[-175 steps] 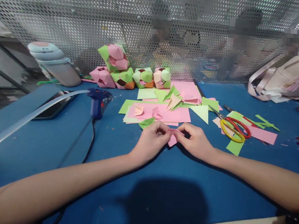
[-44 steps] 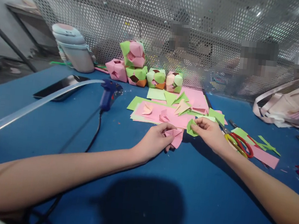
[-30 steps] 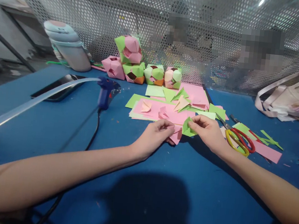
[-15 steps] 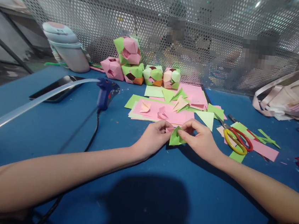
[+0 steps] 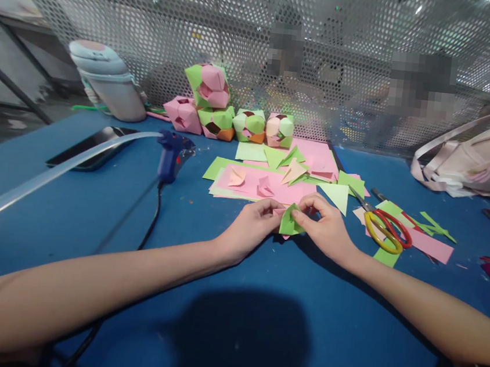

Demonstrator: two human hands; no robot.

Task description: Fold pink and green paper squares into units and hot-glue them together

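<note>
Between my two hands, just above the blue table (image 5: 199,284), is a folded green paper piece (image 5: 290,222) with pink folded paper against it. My left hand (image 5: 251,225) pinches the pink part between thumb and fingers. On the other side my right hand (image 5: 325,227) grips the green piece by its edge, thumb in front. My fingers hide part of both papers, so how they join cannot be seen. Right behind my hands lies a stack of pink and green sheets (image 5: 286,189) with small folded pieces, among them a pink one (image 5: 265,187), on top.
Red-and-yellow scissors (image 5: 384,228) rest on paper scraps at the right. A blue glue gun (image 5: 170,155) with a long clear glue stick (image 5: 54,169) stands left, near a phone (image 5: 91,147). Finished paper balls (image 5: 216,122), a bottle (image 5: 110,85) and a bag (image 5: 478,155) line the mesh panel.
The green piece has turned slightly in my fingers, and a bit of pink now shows below it. Both hands keep their grip in nearly the same place; the view has shifted slightly.
</note>
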